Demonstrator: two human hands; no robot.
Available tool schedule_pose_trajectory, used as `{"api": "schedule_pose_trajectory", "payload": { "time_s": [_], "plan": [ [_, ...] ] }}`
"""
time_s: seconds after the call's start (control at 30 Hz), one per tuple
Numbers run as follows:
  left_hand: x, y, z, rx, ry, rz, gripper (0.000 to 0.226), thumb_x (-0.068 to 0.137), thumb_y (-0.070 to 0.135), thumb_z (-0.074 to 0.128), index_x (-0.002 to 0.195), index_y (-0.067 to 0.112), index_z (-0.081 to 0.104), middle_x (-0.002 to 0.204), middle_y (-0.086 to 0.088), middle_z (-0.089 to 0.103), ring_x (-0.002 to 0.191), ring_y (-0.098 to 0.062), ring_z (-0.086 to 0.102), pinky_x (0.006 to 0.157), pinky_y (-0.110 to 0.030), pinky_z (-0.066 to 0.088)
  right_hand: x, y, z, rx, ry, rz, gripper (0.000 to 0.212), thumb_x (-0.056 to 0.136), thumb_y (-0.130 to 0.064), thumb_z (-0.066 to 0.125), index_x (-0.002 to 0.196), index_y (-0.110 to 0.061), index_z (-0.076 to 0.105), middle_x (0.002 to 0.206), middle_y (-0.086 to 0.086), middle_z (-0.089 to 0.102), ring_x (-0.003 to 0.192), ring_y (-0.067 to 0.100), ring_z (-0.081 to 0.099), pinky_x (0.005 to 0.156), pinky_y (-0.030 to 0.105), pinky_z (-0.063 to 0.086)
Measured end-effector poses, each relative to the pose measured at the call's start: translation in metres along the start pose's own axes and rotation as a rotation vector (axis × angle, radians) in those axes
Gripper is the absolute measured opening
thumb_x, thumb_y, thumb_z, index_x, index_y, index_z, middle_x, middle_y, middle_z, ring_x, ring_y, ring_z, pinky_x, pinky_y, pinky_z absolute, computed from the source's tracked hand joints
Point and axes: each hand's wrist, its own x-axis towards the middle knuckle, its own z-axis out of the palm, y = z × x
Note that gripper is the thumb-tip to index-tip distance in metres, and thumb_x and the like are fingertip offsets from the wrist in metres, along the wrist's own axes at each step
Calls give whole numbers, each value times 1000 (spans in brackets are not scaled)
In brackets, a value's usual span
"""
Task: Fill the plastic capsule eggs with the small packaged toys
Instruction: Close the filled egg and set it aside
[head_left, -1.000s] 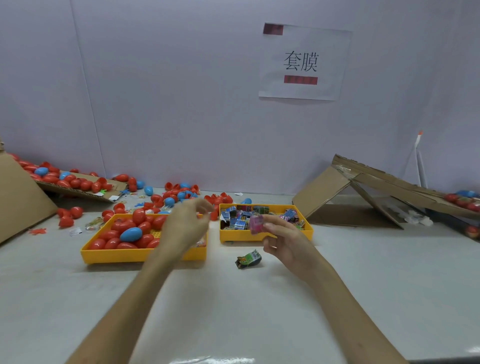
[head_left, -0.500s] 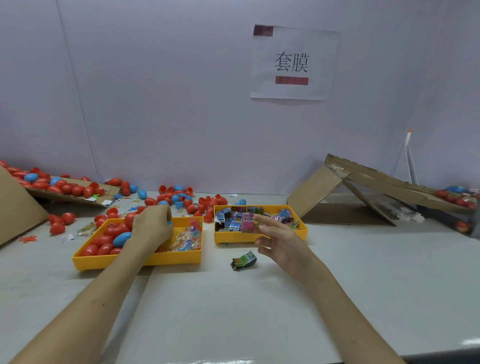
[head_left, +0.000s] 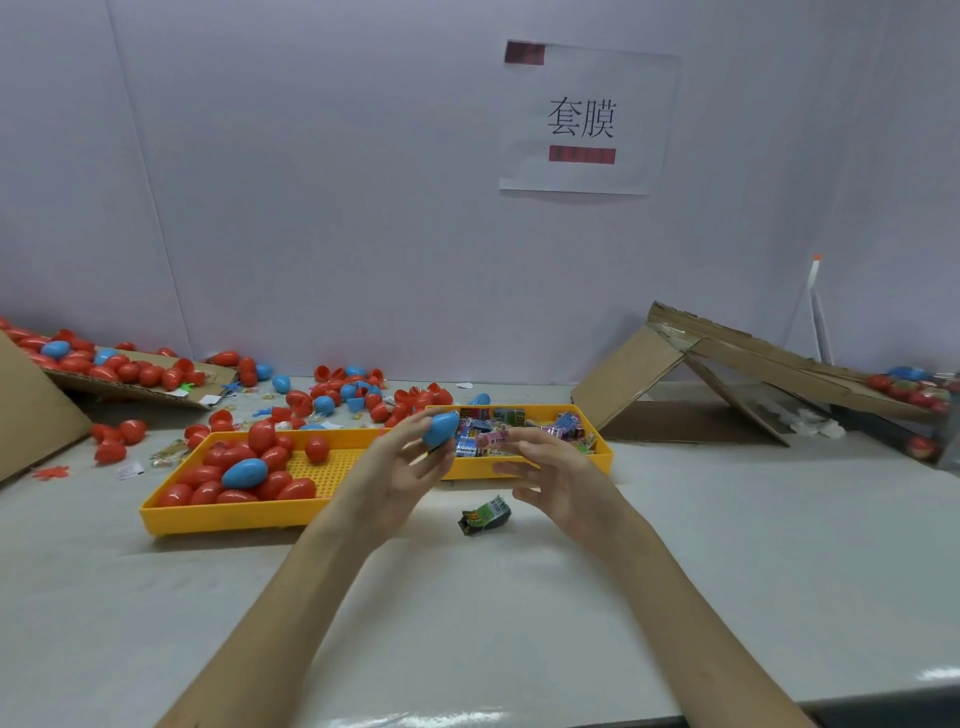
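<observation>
We see a blue egg (head_left: 441, 428). It is smooth and shiny, fat at one end and thin at the other, and it looks closed. Our left grip (head_left: 397, 467) holds it at the fingertips, thumb on one side and curled fingers on the other, so the egg sticks out above the grip. Our right grip (head_left: 563, 480) pinches a pink toy packet (head_left: 492, 440) between the thumb and first finger. The packet is small and flat, with tiny print on it. It sits just right of the blue egg, very close, but we cannot tell if they touch. Below and between the two grips, a green toy packet (head_left: 485, 514) lies alone on the tabletop (head_left: 727, 545). Right behind the right grip is the toy tray (head_left: 605, 460), yellow and full of more little packets. Left of the left grip is the egg tray (head_left: 223, 518), yellow too, with many red eggs (head_left: 262, 436) in it. Far behind the left grip, loose eggs (head_left: 324, 404) lie about.
</observation>
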Motion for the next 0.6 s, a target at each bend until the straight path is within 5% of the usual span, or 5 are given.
{"api": "schedule_pose_trajectory", "payload": {
  "time_s": [0.2,0.6],
  "plan": [
    [-4,-5,-7,102,15,52,27,89,12,69,116,13,73,109,-9,77,102,-25,74,76,-27,61,1,1,2,-5,-4,-23,49,77,-23,69,126,-25,68,112,-3,72,87,16,70,73,28,47],
    [-6,-18,3,332,31,18,28,95,38,64,108,14,67,90,-10,78,86,-22,77,67,-22,58,0,2,3,-58,-12,-34,34,77,-27,68,111,-25,75,110,-4,73,87,12,70,80,31,45]
  ]
}}
